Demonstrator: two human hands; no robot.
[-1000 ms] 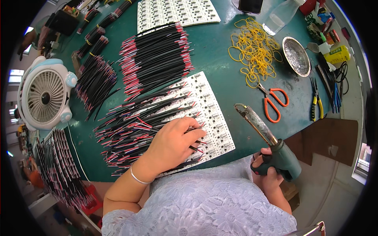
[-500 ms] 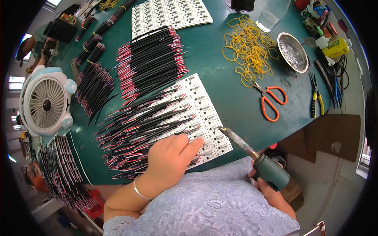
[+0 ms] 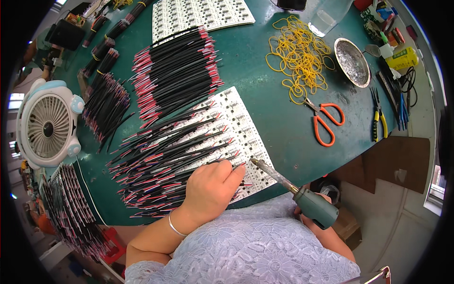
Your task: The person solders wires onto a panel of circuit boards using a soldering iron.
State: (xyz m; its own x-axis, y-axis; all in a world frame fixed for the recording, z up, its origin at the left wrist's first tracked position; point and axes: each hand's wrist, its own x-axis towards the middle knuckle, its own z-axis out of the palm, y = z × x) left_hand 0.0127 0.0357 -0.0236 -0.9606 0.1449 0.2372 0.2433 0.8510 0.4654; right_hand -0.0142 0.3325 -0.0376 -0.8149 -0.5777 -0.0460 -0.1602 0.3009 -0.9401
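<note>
My left hand (image 3: 211, 187) rests over the lower part of a white circuit board panel (image 3: 249, 135), its fingers pinched together at a wire whose reddish tip shows by the fingertips. Rows of black-sleeved wires (image 3: 163, 163) with red and white ends lie across the panel, reaching off its left side. A soldering iron (image 3: 316, 208) with a green handle is gripped in my right hand (image 3: 316, 228), partly hidden behind the handle. Its metal tip points left, over the panel and just right of my left fingertips; whether it touches the board I cannot tell.
Beyond lie a wire bundle (image 3: 177, 71) and stacked white panels (image 3: 198, 19). Rightward are yellow rubber bands (image 3: 300, 57), orange-handled scissors (image 3: 326, 123), a metal bowl (image 3: 352, 62) and pliers (image 3: 377, 118). A fan (image 3: 48, 128) stands left, with more wired panels (image 3: 71, 203) below it.
The soldering iron has moved left and slightly up, its tip nearer my left fingertips. My left hand has shifted slightly right over the panel. The whole view has shifted a little.
</note>
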